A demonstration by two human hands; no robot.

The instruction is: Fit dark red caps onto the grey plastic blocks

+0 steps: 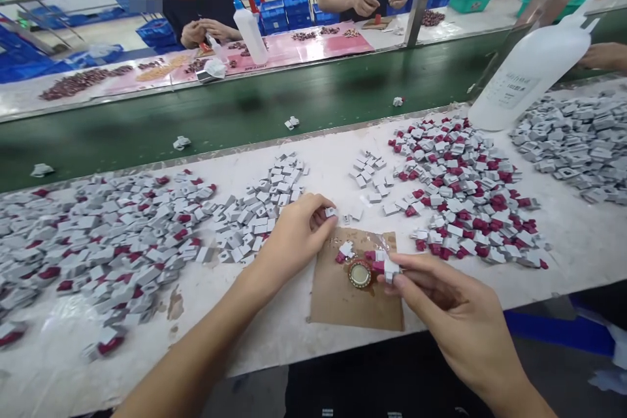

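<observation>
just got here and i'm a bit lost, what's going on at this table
The left hand pinches a small grey piece. The right hand holds a grey-and-maroon piece over a brown sheet, beside a bottle cap. Piles of similar pieces lie on both sides.

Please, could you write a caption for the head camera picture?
Left hand and right hand hold small grey pieces near a metal cap on brown card.

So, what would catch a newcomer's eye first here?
Probably the left heap and right heap of small grey and dark red pieces. Next, the large white bottle behind the right heap. Then the round, crimped cap on brown cardboard, between the left hand and right hand.
</observation>
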